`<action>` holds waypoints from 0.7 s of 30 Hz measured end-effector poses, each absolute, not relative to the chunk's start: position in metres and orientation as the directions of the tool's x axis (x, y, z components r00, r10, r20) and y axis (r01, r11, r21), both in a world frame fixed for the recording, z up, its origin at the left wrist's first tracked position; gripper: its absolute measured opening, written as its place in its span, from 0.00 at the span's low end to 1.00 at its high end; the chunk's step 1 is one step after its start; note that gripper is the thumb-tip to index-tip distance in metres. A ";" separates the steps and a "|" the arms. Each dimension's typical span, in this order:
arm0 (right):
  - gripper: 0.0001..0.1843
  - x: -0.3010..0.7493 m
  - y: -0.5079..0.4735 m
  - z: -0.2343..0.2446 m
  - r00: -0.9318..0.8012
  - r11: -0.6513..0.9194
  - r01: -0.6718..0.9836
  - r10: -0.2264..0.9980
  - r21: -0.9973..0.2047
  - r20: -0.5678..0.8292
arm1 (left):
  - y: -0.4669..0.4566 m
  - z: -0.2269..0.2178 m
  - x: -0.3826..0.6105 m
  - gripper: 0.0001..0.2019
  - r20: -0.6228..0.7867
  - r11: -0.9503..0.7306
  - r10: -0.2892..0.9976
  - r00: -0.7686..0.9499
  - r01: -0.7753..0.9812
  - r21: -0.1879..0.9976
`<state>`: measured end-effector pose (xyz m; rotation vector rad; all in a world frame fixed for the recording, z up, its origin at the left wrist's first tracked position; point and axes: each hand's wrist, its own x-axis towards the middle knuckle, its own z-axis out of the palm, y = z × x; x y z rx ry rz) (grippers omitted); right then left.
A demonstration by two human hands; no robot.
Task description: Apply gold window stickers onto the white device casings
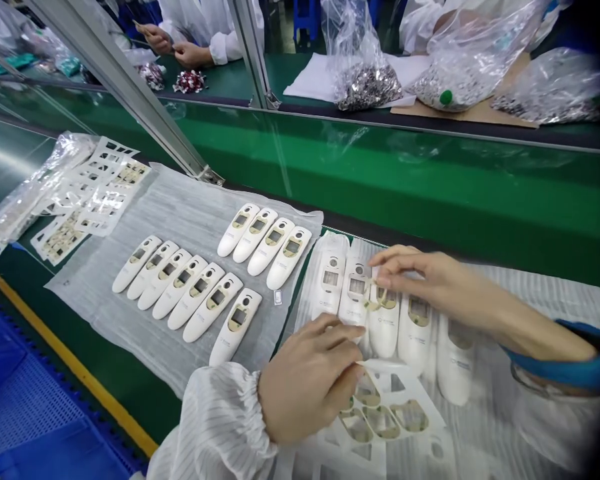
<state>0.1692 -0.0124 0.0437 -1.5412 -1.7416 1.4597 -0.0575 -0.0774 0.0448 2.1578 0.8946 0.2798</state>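
Right hand (433,283): thumb and fingers narrowly pinch a small tan translucent film piece (374,298) over the window of a glossy white plastic casing (383,330), whose long axis runs toward the wearer, tapered end nearest. Left hand (307,377): curled fingertips (353,350) rest at the edge of a white die-cut sheet (387,367) bearing tan film windows (380,417), just below the casing; whether they grip it cannot be told.
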 end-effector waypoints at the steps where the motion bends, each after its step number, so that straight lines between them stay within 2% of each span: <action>1: 0.18 0.170 -0.003 0.038 -0.335 -0.175 0.467 0.872 -0.867 -0.356 | -0.077 0.042 -0.056 0.09 -0.066 -0.482 0.690 0.721 0.526 0.701; 11: 0.16 0.165 0.013 0.012 -0.326 -0.138 0.545 0.874 -0.827 -0.361 | -0.077 0.025 -0.051 0.09 -0.018 -0.582 0.700 0.714 0.586 0.564; 21: 0.17 0.165 0.011 0.006 -0.306 -0.081 0.606 0.894 -0.792 -0.326 | -0.077 0.025 -0.051 0.10 -0.034 -0.590 0.691 0.722 0.590 0.550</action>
